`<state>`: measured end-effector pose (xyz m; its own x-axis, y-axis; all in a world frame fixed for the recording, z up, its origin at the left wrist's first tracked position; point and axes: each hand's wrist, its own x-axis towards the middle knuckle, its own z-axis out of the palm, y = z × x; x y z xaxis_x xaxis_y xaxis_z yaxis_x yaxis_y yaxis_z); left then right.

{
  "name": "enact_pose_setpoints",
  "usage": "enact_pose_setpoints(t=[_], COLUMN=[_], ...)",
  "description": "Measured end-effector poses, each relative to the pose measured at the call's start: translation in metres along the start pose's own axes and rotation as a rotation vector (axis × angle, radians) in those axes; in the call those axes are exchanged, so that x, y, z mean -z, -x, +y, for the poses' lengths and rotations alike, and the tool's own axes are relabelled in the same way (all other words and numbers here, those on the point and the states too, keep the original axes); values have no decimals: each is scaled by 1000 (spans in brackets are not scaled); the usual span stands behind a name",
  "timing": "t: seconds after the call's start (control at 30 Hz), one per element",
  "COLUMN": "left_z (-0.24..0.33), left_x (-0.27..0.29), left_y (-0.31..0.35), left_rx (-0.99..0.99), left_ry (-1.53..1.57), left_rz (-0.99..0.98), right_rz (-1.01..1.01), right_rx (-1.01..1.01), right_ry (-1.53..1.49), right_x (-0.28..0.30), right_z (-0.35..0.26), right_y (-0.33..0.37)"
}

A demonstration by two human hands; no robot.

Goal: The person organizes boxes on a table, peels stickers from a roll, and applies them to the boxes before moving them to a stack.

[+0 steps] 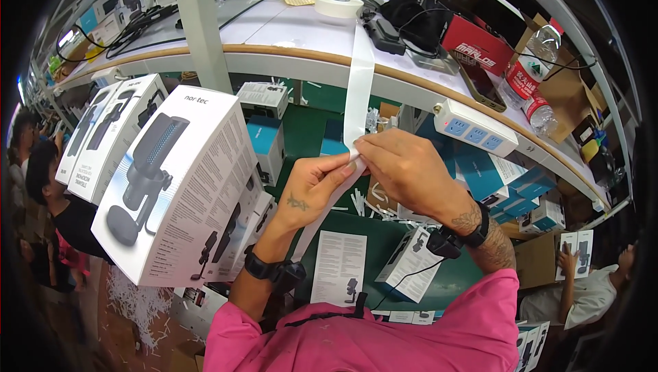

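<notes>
A long white strip (360,84) hangs from a white roll (339,5) on the shelf and reaches down to my hands. My left hand (308,190) pinches it between thumb and fingers, with the fingertips close against those of the other hand. My right hand (404,166) is closed on the strip at the same spot. A tail of the strip runs below my hands toward my left wrist. Under them, on the green bench (336,228), a white printed box panel (339,267) lies flat beside a white microphone box (411,262).
Stacked white microphone boxes (175,180) rise at my left. A white power strip (475,127) is fixed along the shelf edge (288,50). Blue boxes (490,173) are piled at right. Plastic bottles (531,70) and a phone (482,87) occupy the shelf. Other people are at both sides.
</notes>
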<state>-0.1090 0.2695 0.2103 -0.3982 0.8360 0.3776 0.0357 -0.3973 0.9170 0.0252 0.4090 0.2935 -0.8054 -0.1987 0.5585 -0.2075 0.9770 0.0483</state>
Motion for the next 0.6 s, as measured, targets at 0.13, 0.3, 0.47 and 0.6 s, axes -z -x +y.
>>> enact_pose_setpoints(t=[0.13, 0.3, 0.47, 0.6], left_z=[4, 4, 0, -3], left_x=[0, -1, -3, 1], left_y=[1, 1, 4, 5], left_rx=[-17, 9, 39, 78], left_ry=[-41, -77, 284, 343], left_rz=[-5, -18, -65, -49], right_rz=[12, 18, 164, 144], right_rx=[43, 46, 1, 70], right_ry=[78, 90, 96, 48], right_x=[0, 0, 5, 5], right_z=[-1, 1, 3, 1], right_y=[0, 2, 2, 4])
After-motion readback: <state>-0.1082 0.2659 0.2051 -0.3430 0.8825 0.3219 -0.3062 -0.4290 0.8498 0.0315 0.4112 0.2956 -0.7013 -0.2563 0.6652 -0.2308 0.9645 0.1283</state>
